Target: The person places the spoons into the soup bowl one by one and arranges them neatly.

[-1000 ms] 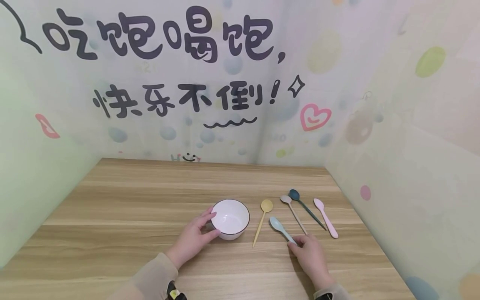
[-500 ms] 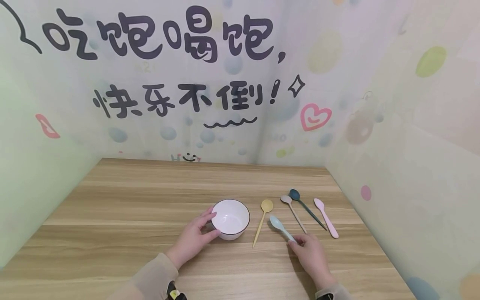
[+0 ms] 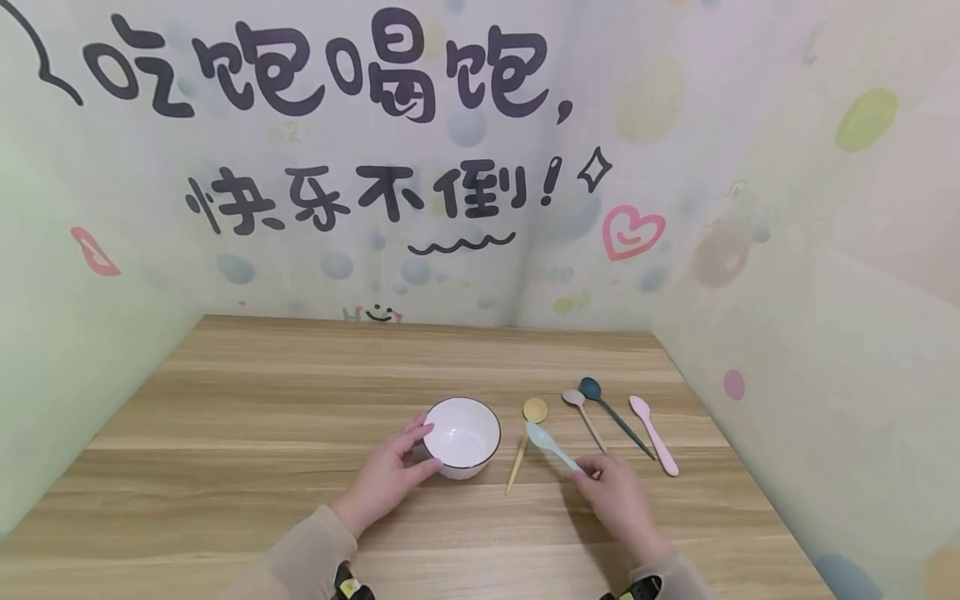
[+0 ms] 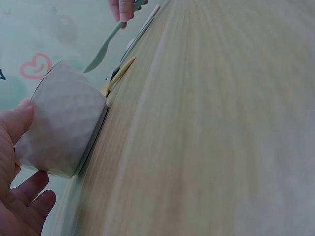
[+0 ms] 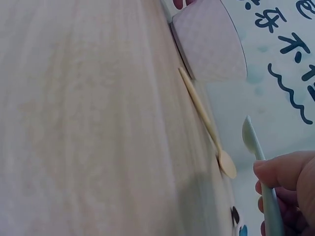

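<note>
A white bowl (image 3: pixel 461 437) with a dark rim stands upright on the table. My left hand (image 3: pixel 390 473) grips its left side, thumb at the near rim and fingers farther round; the left wrist view shows the bowl's dimpled outer wall (image 4: pixel 66 118). Between thumb and fingers, my right hand (image 3: pixel 618 500) pinches the handle of a pale blue spoon (image 3: pixel 551 446). That spoon is raised off the table, its bowl end pointing left toward the white bowl. Below it, partly covered in the head view, lies a yellow spoon (image 3: pixel 517 462), seen whole in the right wrist view.
Right of the yellow spoon lie a beige spoon (image 3: pixel 574 398), a dark teal spoon (image 3: pixel 617 421) and a pink spoon (image 3: pixel 654 437). The wooden table (image 3: pixel 247 417) meets a printed back wall (image 3: pixel 337 275) and side walls left and right.
My right hand has lifted the pale blue spoon from the table and moved it slightly left and away from me, over the yellow spoon. The left hand and bowl stay put.
</note>
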`<act>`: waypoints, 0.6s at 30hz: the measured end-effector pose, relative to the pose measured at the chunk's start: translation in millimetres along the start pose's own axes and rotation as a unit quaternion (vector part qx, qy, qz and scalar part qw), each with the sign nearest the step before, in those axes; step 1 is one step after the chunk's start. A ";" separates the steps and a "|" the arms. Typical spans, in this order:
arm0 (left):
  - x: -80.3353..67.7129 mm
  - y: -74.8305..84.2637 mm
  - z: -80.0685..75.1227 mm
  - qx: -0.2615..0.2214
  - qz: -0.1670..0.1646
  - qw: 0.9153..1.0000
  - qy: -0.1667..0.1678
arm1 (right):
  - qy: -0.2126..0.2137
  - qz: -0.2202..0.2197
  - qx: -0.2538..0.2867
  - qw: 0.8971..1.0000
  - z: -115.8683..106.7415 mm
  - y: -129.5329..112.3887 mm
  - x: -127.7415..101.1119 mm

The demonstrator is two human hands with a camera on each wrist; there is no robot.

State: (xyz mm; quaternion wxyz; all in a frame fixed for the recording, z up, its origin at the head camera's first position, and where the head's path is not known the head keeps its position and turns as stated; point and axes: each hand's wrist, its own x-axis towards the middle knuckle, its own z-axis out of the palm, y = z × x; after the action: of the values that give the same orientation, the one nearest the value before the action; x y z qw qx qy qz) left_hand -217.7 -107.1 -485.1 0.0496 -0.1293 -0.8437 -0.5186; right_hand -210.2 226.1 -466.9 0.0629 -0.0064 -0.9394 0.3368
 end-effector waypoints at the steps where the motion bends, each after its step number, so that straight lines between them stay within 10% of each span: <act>1: 0.1 -0.2 0.2 0.000 0.000 1.000 0.000 | -0.001 -0.006 0.001 1.000 -0.7 -1.7 1.1; 18: 0.7 -0.5 -0.2 0.003 -0.006 1.000 -0.002 | -0.033 -0.057 -0.005 0.998 -10.7 -31.6 19.8</act>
State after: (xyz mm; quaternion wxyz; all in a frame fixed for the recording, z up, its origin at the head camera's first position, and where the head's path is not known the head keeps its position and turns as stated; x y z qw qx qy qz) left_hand -218.5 -107.3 -485.3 0.0453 -0.1247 -0.8461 -0.5162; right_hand -227.6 209.5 -436.4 0.0509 0.0583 -0.9415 0.3281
